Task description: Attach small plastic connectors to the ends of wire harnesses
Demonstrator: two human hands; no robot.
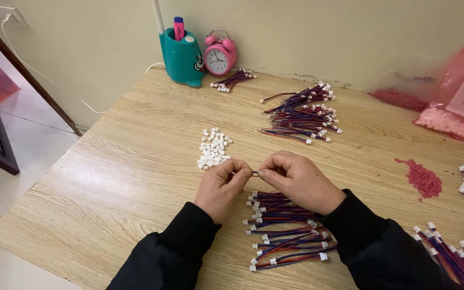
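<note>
Both hands met just in front of the heap of white plugs [213,148]; the left hand [222,188] and the right hand [295,180] were each pinched shut on one short wire [247,173]; its long axis ran left to right between the fingertips, equally near both; bundled wires [288,236] lay nearer the person than that heap; finished bundles [304,114] lay beyond it on the table [108,177].

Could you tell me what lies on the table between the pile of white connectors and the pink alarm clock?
Only bare wood: the head view shows nothing between the white connectors and the alarm clock.
</note>
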